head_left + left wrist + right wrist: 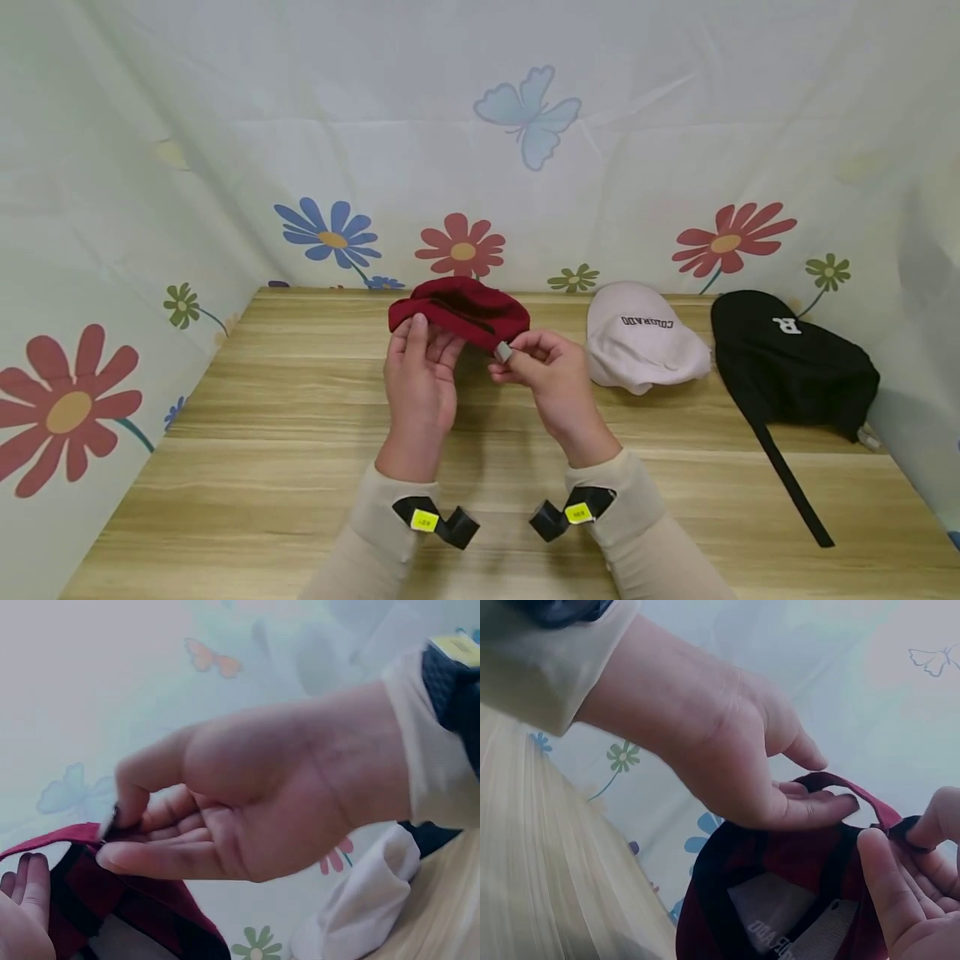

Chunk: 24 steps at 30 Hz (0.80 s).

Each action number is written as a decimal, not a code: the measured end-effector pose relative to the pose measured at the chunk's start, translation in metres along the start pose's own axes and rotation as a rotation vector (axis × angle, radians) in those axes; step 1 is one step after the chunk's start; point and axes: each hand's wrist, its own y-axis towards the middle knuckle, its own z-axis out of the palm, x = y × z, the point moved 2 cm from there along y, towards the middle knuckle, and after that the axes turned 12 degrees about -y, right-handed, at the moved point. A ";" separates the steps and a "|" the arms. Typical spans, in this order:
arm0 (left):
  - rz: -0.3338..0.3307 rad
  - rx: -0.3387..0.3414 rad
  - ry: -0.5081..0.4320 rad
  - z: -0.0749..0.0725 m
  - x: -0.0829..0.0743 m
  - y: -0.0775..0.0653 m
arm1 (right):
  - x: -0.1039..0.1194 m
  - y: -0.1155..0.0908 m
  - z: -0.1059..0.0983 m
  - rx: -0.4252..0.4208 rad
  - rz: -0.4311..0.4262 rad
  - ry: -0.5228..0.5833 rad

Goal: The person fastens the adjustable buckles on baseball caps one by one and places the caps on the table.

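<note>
A dark red baseball cap (480, 304) is held up above the table near its back edge. Its inside and dark lining (712, 881) show in the right wrist view. My left hand (422, 375) holds the cap's rear edge, with the thumb at the strap (870, 801) and fingertips through the back opening. My right hand (555, 379) pinches the strap end at a small grey metal buckle (504, 352) between thumb and fingers. In the left wrist view, the right hand (255, 772) fills the middle, and the left fingers (36, 889) show at the lower left.
A pale pink cap (637, 342) lettered COLORADO lies right of the hands. Further right is a black cap (795, 367) with a white R, its long strap (795, 487) trailing forward over the wooden table (285, 467). A flowered cloth (375, 125) hangs behind and at the sides.
</note>
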 end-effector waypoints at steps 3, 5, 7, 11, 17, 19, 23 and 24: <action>-0.025 -0.030 -0.022 -0.001 -0.004 0.004 | 0.000 -0.001 0.000 0.020 0.005 -0.043; -0.033 -0.038 -0.038 -0.002 -0.007 0.005 | 0.000 -0.001 0.000 0.029 0.001 -0.055; -0.041 -0.047 -0.045 -0.002 -0.009 0.007 | 0.000 -0.001 0.000 0.035 -0.006 -0.064; -0.063 -0.053 -0.041 -0.002 -0.010 0.007 | 0.000 0.000 -0.001 0.040 -0.014 -0.059; -0.122 -0.014 -0.080 -0.001 -0.010 0.007 | 0.002 0.000 -0.005 0.029 -0.016 -0.005; -0.141 0.002 -0.097 -0.002 -0.010 0.006 | 0.002 0.000 -0.005 0.030 -0.012 0.001; -0.150 0.012 -0.089 -0.003 -0.010 0.005 | 0.002 0.001 -0.007 0.047 -0.001 -0.023; -0.149 0.012 -0.084 -0.003 -0.010 0.005 | 0.002 0.002 -0.007 0.052 0.001 -0.032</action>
